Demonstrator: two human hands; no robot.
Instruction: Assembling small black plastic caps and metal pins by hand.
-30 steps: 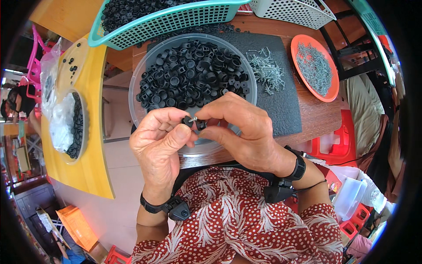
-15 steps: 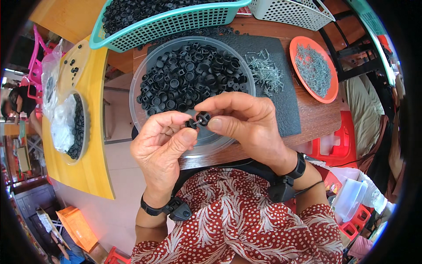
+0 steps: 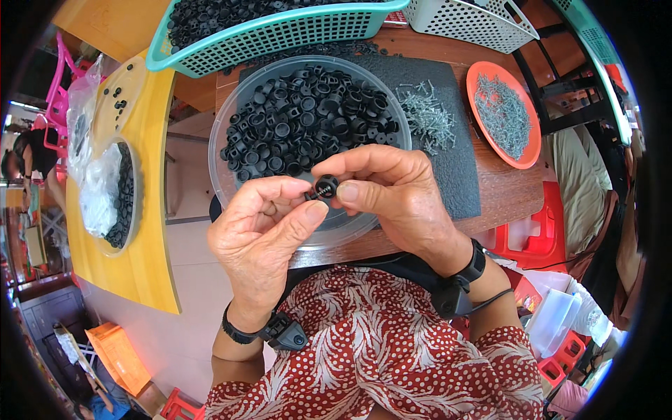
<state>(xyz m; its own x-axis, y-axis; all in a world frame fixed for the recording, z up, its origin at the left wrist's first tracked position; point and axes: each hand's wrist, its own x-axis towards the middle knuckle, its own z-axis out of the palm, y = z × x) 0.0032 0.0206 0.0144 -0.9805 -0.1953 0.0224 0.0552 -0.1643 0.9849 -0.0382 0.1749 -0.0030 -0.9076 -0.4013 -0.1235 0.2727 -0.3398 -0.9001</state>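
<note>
Head view: the brown worktop (image 3: 516, 187) is partly covered by a dark mat (image 3: 456, 187). Over both is set a clear tub (image 3: 350, 227), heaped with black caps (image 3: 301, 119); behind it, a teal basket (image 3: 280, 43) is filled with more black parts. To the right, an orange dish (image 3: 521, 162) is loaded with screws (image 3: 502, 115), and a loose pile (image 3: 428, 117) of them is spread on the mat between dish and tub. The left hand (image 3: 262, 227) and right hand (image 3: 395, 192) are held over the tub's near side. Since a second ago, a single cap (image 3: 326, 183) has been turned until its round face is shown to the camera, and a second piece (image 3: 310, 197) has been mostly covered by the left thumb. One screw (image 3: 323, 191) is now seen against the cap's face, where earlier it was seen bridging two parts; by judgement, these have been brought closer into line, though whether the screw is seated cannot be told. The cap is grasped by the right fingers, between thumb and index fingertip, just beyond the left thumb tip. The second piece is pinched by the left fingers, nearly hidden, with the screw held between the two grips.
</note>
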